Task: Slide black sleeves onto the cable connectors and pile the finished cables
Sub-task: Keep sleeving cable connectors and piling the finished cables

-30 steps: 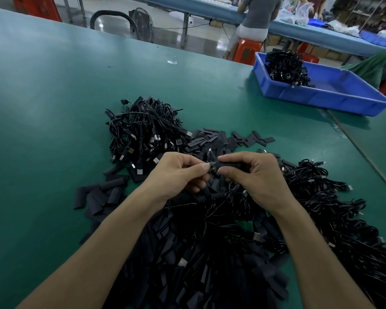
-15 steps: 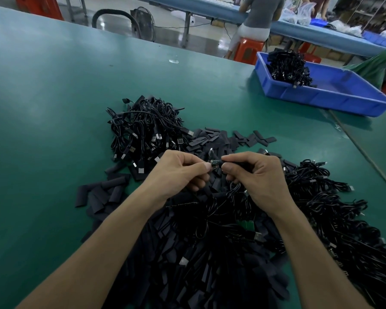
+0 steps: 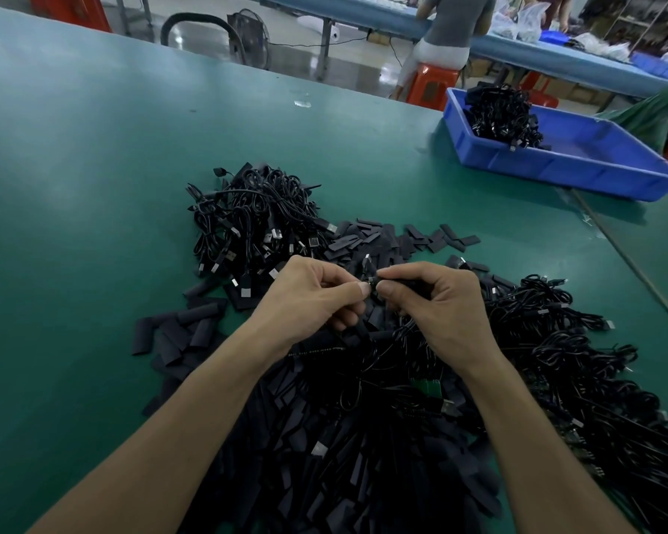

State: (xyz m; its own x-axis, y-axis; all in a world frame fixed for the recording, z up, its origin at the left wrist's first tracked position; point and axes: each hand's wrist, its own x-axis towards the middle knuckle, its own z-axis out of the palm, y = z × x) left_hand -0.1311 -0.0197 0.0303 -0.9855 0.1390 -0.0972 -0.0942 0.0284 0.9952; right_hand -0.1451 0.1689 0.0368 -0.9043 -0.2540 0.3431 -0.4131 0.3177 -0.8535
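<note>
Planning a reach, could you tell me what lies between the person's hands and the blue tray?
Head view: scattered loose black sleeves first, then bare green table up to the tray.

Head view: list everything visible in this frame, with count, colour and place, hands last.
table: one, green, under everything.
cable pile: one heap, black, beyond the left hand.
second cable pile: one heap, black, right of the right hand.
loose sleeves: many, black, scattered between the heaps and toward the near edge.
tray: one, blue, far right on the table.
cable bundle: one, black, inside the tray.
stool: one, red, beyond the table.
person: one, grey top, seated on the stool.
connector: one, metal-tipped, between the fingertips.
sleeve: one, black, in the right hand.
left hand: pinches the connector.
right hand: grips the sleeve.
</note>
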